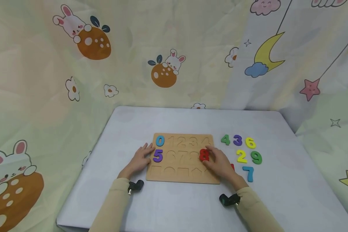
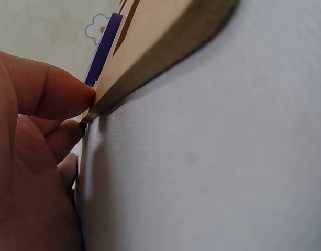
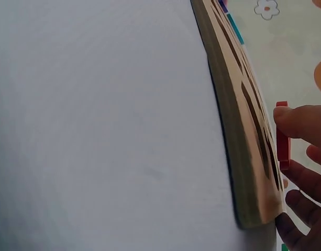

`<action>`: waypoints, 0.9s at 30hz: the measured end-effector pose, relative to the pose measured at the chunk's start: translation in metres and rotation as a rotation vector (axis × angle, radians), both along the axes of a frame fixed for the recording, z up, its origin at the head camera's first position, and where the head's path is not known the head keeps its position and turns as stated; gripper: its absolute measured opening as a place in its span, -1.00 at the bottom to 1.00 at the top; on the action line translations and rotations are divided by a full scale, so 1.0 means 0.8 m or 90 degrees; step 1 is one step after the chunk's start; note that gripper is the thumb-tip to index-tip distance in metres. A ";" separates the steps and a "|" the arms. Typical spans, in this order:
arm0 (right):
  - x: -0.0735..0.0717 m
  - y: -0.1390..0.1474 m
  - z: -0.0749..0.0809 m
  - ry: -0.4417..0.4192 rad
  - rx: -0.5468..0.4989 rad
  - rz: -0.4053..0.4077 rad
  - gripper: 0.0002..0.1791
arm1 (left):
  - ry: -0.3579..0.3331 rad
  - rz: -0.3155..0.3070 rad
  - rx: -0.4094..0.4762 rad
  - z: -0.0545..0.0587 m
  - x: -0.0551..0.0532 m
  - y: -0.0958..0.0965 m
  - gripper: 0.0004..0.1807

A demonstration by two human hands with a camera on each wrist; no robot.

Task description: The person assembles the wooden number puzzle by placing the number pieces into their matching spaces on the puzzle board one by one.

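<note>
My right hand [image 1: 220, 162] pinches a red number 8 [image 1: 204, 155] between thumb and fingers, over the right part of the wooden puzzle board [image 1: 165, 175]. In the right wrist view the red 8 [image 3: 283, 137] stands on edge by the board's face, held at its ends. My left hand [image 1: 139, 160] rests at the board's left edge, thumb and fingertips touching it with the fingers fairly straight. A blue 0 [image 1: 160, 140] and a purple 5 [image 1: 158, 156] sit in the board's left column. Other recesses show number and shape outlines.
Right of the board lie a green 4 [image 1: 225, 139], purple 3 [image 1: 237, 140], yellow 6 [image 1: 250, 142], yellow 2 [image 1: 241, 156], green 9 [image 1: 256, 157] and blue 7 [image 1: 248, 173]. A red piece [image 1: 232, 166] is mostly hidden behind the right hand. Everything is on a white table [image 1: 179, 206].
</note>
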State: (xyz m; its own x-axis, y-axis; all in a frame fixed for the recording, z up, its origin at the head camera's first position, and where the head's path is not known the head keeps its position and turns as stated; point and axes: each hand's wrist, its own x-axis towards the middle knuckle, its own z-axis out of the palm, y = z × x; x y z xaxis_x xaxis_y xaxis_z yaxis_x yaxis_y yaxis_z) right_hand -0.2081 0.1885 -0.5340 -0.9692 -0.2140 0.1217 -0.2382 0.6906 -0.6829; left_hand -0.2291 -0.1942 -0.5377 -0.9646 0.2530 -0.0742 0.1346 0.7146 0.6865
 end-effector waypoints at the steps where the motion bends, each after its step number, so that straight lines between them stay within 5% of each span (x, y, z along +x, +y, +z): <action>1: 0.001 -0.001 0.000 0.000 0.003 0.000 -0.24 | -0.002 0.003 0.003 0.000 0.000 0.000 -0.27; 15: 0.004 -0.027 0.002 0.014 0.056 -0.015 -0.27 | -0.023 0.046 0.023 0.000 0.000 -0.001 -0.28; 27: 0.006 -0.044 -0.011 0.044 0.000 -0.043 -0.30 | -0.031 0.051 0.035 -0.006 -0.001 0.000 -0.28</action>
